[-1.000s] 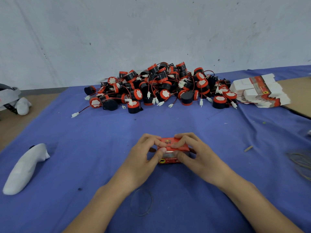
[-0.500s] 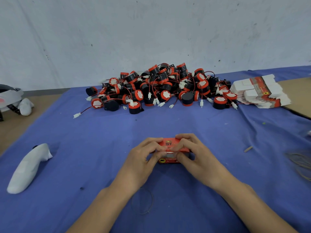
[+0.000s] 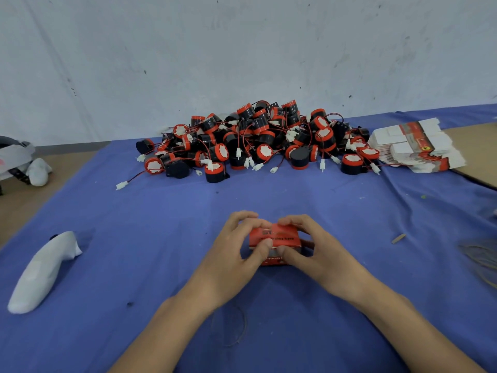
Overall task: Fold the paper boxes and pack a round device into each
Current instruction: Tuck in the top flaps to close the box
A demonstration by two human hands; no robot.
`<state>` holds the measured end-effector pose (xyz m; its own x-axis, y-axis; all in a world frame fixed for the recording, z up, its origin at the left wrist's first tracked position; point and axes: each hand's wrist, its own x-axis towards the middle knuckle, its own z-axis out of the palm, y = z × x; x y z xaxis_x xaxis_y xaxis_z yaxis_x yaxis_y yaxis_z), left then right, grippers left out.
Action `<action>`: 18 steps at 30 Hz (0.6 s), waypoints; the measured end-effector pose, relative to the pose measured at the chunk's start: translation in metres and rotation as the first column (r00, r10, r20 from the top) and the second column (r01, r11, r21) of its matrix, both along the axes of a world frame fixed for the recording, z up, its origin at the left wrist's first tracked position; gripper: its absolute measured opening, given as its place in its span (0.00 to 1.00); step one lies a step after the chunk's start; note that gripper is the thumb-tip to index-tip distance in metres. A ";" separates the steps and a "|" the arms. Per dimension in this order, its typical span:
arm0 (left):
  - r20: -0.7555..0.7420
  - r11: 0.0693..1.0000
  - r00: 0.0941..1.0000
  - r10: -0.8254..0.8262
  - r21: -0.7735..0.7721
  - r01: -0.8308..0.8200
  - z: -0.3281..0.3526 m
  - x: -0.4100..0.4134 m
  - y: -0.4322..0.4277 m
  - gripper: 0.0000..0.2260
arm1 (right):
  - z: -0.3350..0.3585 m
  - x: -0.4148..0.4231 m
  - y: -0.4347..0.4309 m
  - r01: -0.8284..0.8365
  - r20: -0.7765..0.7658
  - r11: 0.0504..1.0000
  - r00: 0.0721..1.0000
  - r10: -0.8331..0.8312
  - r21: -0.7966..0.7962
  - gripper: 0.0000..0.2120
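Note:
A small red paper box (image 3: 274, 236) sits on the blue cloth (image 3: 161, 238) in front of me, held between both hands. My left hand (image 3: 234, 254) grips its left end, thumb against the front face. My right hand (image 3: 314, 251) grips its right end, fingers curled over the top flap. A big pile of round black-and-red devices (image 3: 258, 141) with red wires and white plugs lies at the back. A stack of flat unfolded boxes (image 3: 416, 146) lies at the back right. What is inside the held box is hidden.
A white handheld controller (image 3: 43, 270) lies on the cloth at the left. Another white device (image 3: 18, 160) sits at the far left edge. Thin wire loops (image 3: 481, 254) lie at the right edge, and a small stick (image 3: 398, 238) nearby. A wall stands behind the table.
The top flap has come down over the box; my fingers shifted slightly along its top edge. The box stays in the same spot.

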<state>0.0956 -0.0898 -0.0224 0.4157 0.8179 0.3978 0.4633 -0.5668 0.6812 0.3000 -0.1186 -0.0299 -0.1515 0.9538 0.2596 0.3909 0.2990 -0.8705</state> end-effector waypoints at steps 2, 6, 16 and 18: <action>-0.028 0.997 0.998 -0.061 -0.052 0.060 0.004 0.002 0.004 0.08 | -0.001 -0.003 -0.001 -0.013 -0.015 1.000 1.000 0.013 -0.003 0.18; -0.042 0.994 0.995 -0.090 -0.060 0.087 0.003 0.006 0.007 0.10 | -0.001 -0.004 -0.001 -0.032 -0.047 0.999 0.998 0.032 -0.012 0.16; -0.054 0.999 0.998 -0.028 -0.018 0.027 -0.008 0.024 -0.009 0.17 | -0.008 -0.012 -0.005 -0.099 -0.087 0.986 0.992 0.088 -0.131 0.24; -0.022 0.998 0.999 -0.037 -0.054 0.036 -0.006 0.025 -0.010 0.15 | -0.006 -0.015 -0.005 -0.092 -0.158 0.986 0.985 0.070 -0.137 0.21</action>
